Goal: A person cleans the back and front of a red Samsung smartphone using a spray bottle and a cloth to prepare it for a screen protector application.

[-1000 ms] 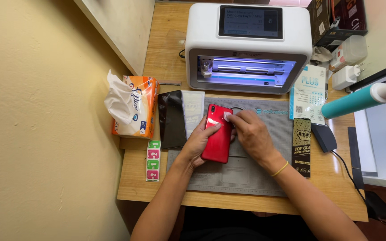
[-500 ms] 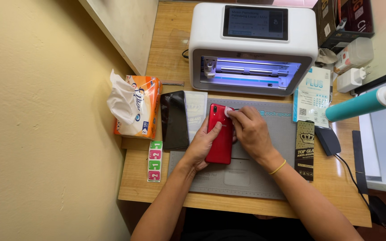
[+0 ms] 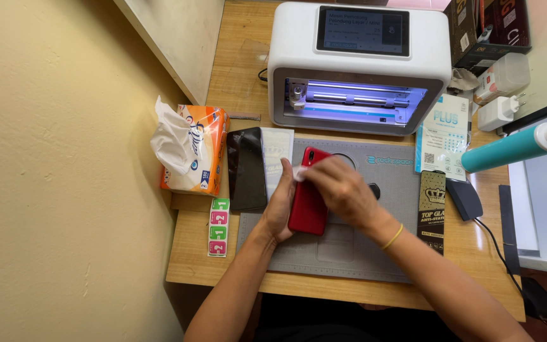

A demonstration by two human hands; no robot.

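Lying on the mat (image 3: 349, 253) in front of the machine (image 3: 359, 63), the red phone (image 3: 307, 202) is being steadied by the left hand (image 3: 281, 206), fingers curled on its edge. The right hand (image 3: 343, 190) is pinching what looks like a wipe (image 3: 299, 172); pressing unevenly could be sliding the phone sideways.

Dark touch screen (image 3: 362, 30) set in top of white machine, far edge of table (image 3: 235, 82). Orange-and-white tissue pack (image 3: 194, 152) at left, white tissue poking out. Strip of small green and pink sticker packets (image 3: 218, 227) below it, near front left corner. White-and-blue flat packet (image 3: 443, 136) right of machine. Narrow black-and-gold packet (image 3: 432, 206) just below. Dark boxes (image 3: 489, 28) top right.
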